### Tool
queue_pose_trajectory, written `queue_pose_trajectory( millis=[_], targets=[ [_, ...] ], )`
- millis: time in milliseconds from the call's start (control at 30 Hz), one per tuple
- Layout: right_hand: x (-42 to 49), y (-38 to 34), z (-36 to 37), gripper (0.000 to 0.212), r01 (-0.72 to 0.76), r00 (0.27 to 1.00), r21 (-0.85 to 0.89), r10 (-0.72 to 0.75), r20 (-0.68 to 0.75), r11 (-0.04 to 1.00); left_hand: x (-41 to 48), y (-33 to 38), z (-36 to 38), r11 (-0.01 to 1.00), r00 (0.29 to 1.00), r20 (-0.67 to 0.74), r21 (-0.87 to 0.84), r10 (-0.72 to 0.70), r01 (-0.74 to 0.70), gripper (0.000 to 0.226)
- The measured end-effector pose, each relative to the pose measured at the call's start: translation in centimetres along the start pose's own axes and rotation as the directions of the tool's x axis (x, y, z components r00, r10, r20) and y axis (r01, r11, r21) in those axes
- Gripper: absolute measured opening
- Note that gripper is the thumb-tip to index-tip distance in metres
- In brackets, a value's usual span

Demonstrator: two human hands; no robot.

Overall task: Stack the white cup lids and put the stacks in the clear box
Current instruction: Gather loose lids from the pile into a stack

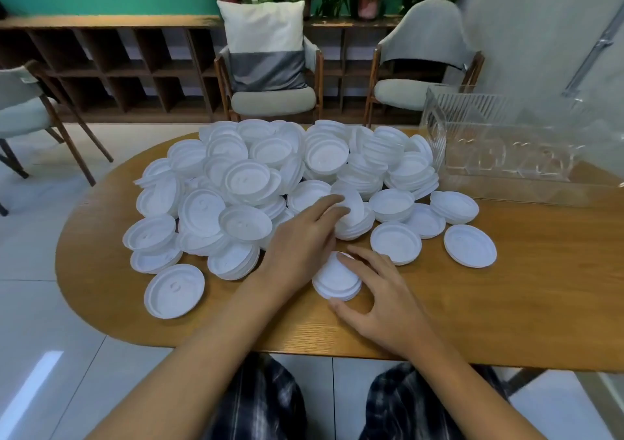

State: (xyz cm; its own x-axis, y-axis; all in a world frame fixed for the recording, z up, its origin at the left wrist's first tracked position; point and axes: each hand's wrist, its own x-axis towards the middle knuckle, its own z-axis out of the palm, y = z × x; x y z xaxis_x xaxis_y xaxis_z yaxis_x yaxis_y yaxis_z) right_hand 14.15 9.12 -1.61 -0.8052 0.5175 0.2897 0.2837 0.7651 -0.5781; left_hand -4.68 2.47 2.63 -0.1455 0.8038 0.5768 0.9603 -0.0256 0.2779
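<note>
Head view: white lids (243, 182) lie heaped on the table (523, 297), with the clear box (435, 142) at its far right. The right hand (385, 304) curls thumb and fingers round a small stack (336, 279). The left hand (300, 240) lays fairly straight fingers on a tilted lid (353, 208). The lids look light, thin and slick, and are best held round the rim.

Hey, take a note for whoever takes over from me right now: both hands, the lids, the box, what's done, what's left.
Left hand: fingers on a tilted lid in the pile; grip unclear.
Right hand: holds a small stack on the table, near side.
Clear box: far right of the table, no lids seen inside.
Done: a few short stacks begun.
Left: most lids lie loose in the pile; stack and box them.
</note>
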Motion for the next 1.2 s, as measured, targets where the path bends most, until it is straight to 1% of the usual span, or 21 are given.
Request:
queue_pose_trajectory(
  millis=[67,167,233,333,433,500,567,633,700,767,800,867,967,1067,1200],
  targets=[
    [0.0,0.1,0.0,0.068,-0.011,1.000,0.003,0.011,-0.006,1.000,1.5,-0.3,0.4,0.996,0.999,0.052,0.093,0.002,-0.006,0.045],
    [0.0,0.1,0.0,0.069,-0.030,0.999,0.004,0.031,-0.010,1.000,2.3,-0.8,0.9,0.986,0.993,0.115,0.158,0.035,-0.053,0.034],
    [0.1,0.1,0.1,0.068,-0.041,0.999,0.004,0.041,-0.005,0.999,2.3,-0.9,0.8,0.982,0.993,0.101,0.176,0.054,-0.071,0.030],
    [0.1,0.2,0.0,0.069,-0.056,0.998,0.007,0.056,-0.006,0.998,2.2,-0.7,0.4,0.983,0.998,0.030,0.171,0.063,-0.067,0.030],
    [0.1,0.1,-0.2,0.071,-0.072,0.997,0.024,0.072,0.009,0.997,1.7,-0.4,-0.6,0.994,0.997,-0.053,0.102,0.053,-0.048,0.024],
    [0.1,0.1,-0.3,0.073,-0.088,0.996,0.041,0.087,0.014,0.995,0.9,0.0,-1.8,1.000,0.993,-0.116,0.007,-0.005,0.006,0.022],
    [0.2,0.1,-0.4,0.078,-0.109,0.994,0.057,0.109,0.013,0.992,0.0,0.7,-3.0,0.989,0.988,-0.135,-0.131,-0.080,0.062,0.025],
    [0.2,0.0,-0.5,0.083,-0.121,0.993,0.077,0.121,0.006,0.990,-1.1,1.3,-3.9,0.945,0.980,-0.092,-0.293,-0.178,0.145,0.027],
    [0.3,-0.1,-0.6,0.082,-0.122,0.992,0.101,0.123,-0.003,0.987,-2.1,1.7,-4.0,0.865,0.966,0.012,-0.442,-0.258,0.237,0.026],
    [0.3,-0.2,-0.6,0.081,-0.112,0.993,0.118,0.114,-0.007,0.987,-3.0,1.7,-3.6,0.782,0.946,0.118,-0.537,-0.302,0.317,0.023],
    [0.3,-0.2,-0.5,0.085,-0.112,0.993,0.129,0.114,-0.006,0.985,-3.4,1.6,-3.2,0.758,0.936,0.155,-0.553,-0.316,0.347,0.022],
    [0.3,0.1,-0.4,0.095,-0.122,0.992,0.152,0.124,-0.007,0.981,-4.0,1.3,-2.3,0.749,0.922,0.195,-0.539,-0.333,0.385,0.023],
    [0.3,0.3,-0.2,0.104,-0.129,0.991,0.180,0.131,0.000,0.975,-4.3,0.9,-1.0,0.788,0.928,0.178,-0.491,-0.327,0.372,0.031],
    [0.3,0.3,-0.2,0.100,-0.089,0.996,0.140,0.092,-0.014,0.986,-4.6,0.7,0.2,0.837,0.936,0.127,-0.419,-0.329,0.351,0.035],
    [0.2,0.3,-0.1,0.087,-0.057,0.998,0.093,0.059,-0.020,0.994,-4.7,0.7,0.6,0.841,0.931,0.068,-0.410,-0.357,0.353,0.040]
  ],
)
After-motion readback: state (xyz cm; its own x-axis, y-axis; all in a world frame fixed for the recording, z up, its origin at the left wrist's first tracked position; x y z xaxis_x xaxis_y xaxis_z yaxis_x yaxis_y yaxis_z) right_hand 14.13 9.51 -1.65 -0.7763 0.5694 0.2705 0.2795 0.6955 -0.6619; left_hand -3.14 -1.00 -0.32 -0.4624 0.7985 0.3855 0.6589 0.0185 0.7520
